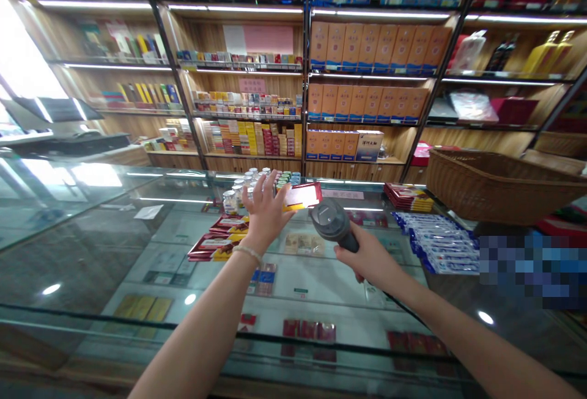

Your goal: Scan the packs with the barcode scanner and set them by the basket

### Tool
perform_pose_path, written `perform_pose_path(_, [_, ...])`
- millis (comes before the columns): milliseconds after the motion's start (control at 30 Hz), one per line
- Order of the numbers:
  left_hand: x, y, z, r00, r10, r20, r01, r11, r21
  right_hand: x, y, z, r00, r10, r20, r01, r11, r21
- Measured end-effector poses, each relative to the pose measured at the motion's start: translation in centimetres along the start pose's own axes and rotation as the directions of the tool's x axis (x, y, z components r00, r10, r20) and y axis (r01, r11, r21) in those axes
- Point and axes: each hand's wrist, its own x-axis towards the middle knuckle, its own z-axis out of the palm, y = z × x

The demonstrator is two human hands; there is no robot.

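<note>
My left hand is closed on a red and yellow snack packet, held up above the glass counter with a pale label area showing. In my right hand is a dark grey barcode scanner, gripped by its handle, its round head close to the packet's right end. Red and yellow packets lie in piles on the glass below and left of my left hand. Behind that hand stand several small white-capped jars, partly hidden by my fingers.
Rows of blue and white packets lie on the right, near a brown wicker basket and another red packet pile. A screen stands far left. Boxed goods fill the back shelves. Under the counter's glass lie flat packs.
</note>
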Motion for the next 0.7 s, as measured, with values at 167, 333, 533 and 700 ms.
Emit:
perform_pose_path(167, [0.1,0.1,0.0,1.0,-0.002,0.005,0.002,1.0,0.015,-0.1,0.0,-0.3,0.999,-0.045,-0.014,0.044,0.998,-0.053])
perform_pose_path(333, [0.0,0.0,0.1,1.0,-0.002,-0.005,0.002,1.0,-0.001,-0.1,-0.1,-1.6,0.985,-0.167,-0.038,0.151,0.951,-0.27])
perform_pose_path(533, [0.0,0.1,0.1,1.0,-0.011,0.002,0.011,1.0,-0.008,0.5,0.1,-3.1,0.977,-0.208,-0.041,0.114,0.68,-0.724])
perform_pose_path(700, [0.0,0.2,-0.1,1.0,-0.014,0.01,0.014,1.0,-0.007,1.2,1.9,-2.7,0.966,-0.258,-0.01,0.147,0.583,-0.799])
